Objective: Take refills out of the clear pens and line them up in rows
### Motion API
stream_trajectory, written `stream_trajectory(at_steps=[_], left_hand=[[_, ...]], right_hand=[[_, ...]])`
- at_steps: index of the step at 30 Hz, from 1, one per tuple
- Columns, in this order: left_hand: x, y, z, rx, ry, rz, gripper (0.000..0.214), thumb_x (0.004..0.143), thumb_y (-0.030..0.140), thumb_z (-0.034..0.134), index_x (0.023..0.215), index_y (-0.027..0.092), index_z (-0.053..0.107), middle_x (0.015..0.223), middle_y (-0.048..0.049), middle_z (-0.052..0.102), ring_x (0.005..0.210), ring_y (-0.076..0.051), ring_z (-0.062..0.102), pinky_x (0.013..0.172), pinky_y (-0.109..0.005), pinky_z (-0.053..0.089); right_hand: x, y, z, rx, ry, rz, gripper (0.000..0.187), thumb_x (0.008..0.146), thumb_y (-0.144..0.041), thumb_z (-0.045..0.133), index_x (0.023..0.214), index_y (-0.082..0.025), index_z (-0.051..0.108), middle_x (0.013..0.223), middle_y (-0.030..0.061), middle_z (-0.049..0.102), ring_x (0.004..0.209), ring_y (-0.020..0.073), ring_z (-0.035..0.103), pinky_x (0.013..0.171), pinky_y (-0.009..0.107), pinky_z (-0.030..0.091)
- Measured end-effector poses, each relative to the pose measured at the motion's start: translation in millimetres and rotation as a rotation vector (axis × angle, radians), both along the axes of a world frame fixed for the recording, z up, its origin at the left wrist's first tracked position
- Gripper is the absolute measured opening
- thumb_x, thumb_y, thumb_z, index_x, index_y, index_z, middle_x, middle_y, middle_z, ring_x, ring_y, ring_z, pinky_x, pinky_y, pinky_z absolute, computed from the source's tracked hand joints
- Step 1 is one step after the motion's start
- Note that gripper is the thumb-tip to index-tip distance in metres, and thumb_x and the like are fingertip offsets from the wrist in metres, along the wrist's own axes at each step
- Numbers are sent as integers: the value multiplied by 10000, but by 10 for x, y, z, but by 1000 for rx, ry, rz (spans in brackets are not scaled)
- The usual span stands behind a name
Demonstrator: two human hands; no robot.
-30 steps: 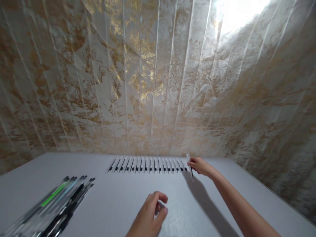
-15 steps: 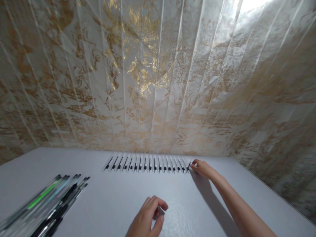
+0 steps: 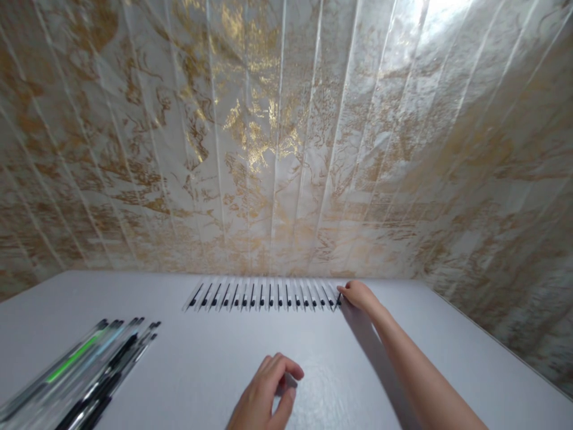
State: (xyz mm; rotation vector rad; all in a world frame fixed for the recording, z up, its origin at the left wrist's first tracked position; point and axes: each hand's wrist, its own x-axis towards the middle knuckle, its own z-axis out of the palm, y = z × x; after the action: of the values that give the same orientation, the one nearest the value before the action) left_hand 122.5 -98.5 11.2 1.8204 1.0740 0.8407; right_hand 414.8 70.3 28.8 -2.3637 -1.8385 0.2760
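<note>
A row of thin, clear pen-like pieces point(image 3: 262, 295) with dark cores and black lumps lies at the back of the white table. At the row's right end, my right hand point(image 3: 358, 294) pinches a thin, dark-cored clear pen point(image 3: 338, 300), which is slanted against the last piece. My fingers hide its upper end. Low in the middle, my left hand point(image 3: 271, 391) hovers over or rests on the table, fingers curled with a gap to the thumb. Nothing shows in it.
Several longer pens point(image 3: 102, 370) lie in a slanted, blurred bunch on the left, one of them bright green. Behind the table point(image 3: 201, 358) rises a wall point(image 3: 250, 149) covered in shiny gold-and-silver patterned sheeting. Another covered wall point(image 3: 505, 239) bounds the right side.
My right hand has moved slightly left and up, closer to the row's end, with the pen. My left hand is nearly unmoved. The view has shifted slightly.
</note>
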Motion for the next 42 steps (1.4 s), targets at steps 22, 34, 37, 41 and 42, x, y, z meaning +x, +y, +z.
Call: stream_trajectory(at_steps=[22, 34, 37, 41, 42], left_hand=[[1, -8, 2, 13, 11, -3, 200, 792, 144, 431, 898, 215, 586, 898, -30, 581, 860, -180, 548, 792, -267, 420], [-3, 3, 17, 6, 6, -13, 198, 793, 154, 432, 904, 212, 585, 904, -37, 581, 855, -178, 550, 783, -260, 431], [-4, 0, 29, 7, 11, -17, 187, 805, 160, 426, 898, 206, 581, 898, -36, 575, 853, -180, 548, 779, -265, 429], [-5, 0, 20, 13, 13, -17, 192, 803, 151, 429, 905, 210, 582, 900, -34, 580, 858, -183, 548, 784, -267, 424], [-6, 0, 16, 15, 13, -16, 192, 804, 151, 429, 906, 209, 582, 901, -34, 580, 857, -183, 548, 785, -267, 424]], right_hand=[[235, -497, 99, -184, 264, 281, 541, 650, -130, 691, 1176, -116, 567, 752, -14, 638, 632, 120, 543, 556, 200, 392], [86, -346, 41, -81, 216, 238, 511, 698, -120, 623, 1208, -92, 592, 808, 53, 702, 720, 166, 614, 604, 220, 398], [77, -346, 35, -53, 209, 227, 501, 713, -124, 620, 1212, -90, 589, 832, 70, 707, 737, 170, 618, 615, 221, 398], [83, -361, 47, -34, 219, 230, 466, 760, -164, 607, 1218, -83, 578, 818, 68, 702, 726, 166, 615, 618, 220, 402], [88, -369, 51, -38, 227, 237, 474, 766, -173, 608, 1228, -76, 568, 804, 63, 699, 712, 163, 612, 610, 218, 403]])
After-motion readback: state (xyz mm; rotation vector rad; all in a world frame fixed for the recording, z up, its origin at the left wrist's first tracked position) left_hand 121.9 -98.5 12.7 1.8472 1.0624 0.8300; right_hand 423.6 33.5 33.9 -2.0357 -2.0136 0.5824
